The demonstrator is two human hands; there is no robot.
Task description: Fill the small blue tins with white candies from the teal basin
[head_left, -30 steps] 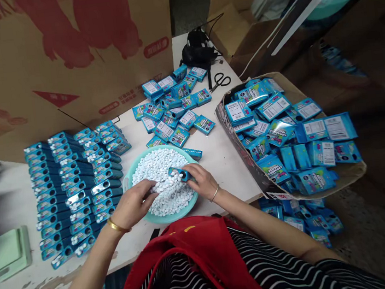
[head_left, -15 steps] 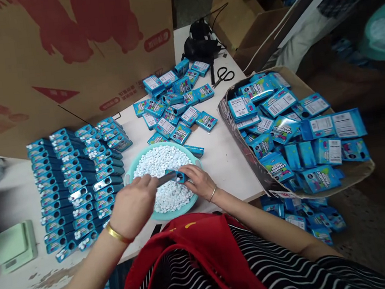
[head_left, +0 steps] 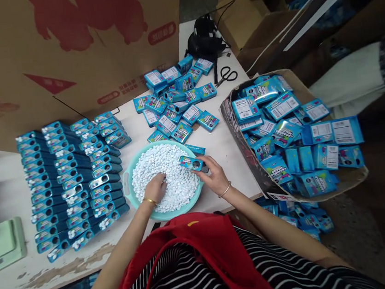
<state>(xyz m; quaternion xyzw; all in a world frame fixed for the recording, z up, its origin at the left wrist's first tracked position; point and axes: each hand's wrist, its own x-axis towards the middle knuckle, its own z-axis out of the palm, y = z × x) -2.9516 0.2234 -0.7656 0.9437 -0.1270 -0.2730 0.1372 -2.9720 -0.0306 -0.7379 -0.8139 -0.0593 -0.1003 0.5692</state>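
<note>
My left hand [head_left: 156, 188] reaches into the white candies [head_left: 163, 164] heaped in a turquoise basin [head_left: 137, 202]. Its fingers are curled down and partly buried, so what they hold cannot be made out. Over the basin's right side, my right hand [head_left: 215, 175] grips a small blue candy box [head_left: 191, 162] between thumb and fingers. The box lies tilted, with a round dark hole in its end facing up. A dark grey piece shows beside the box at my fingers; I cannot tell what it is.
Rows of upright blue boxes [head_left: 71, 177] stand at left, several topped with candies. A green scale [head_left: 2, 245] sits further left. Loose boxes [head_left: 180, 129] lie behind the basin, near scissors [head_left: 227, 75]. A carton [head_left: 246, 157] full of boxes stands at right, near a person's leg [head_left: 348, 75].
My left hand has left the box and gone down into the candies; the grey metal tool it held is no longer plainly visible. My right hand has shifted slightly right with the box.
</note>
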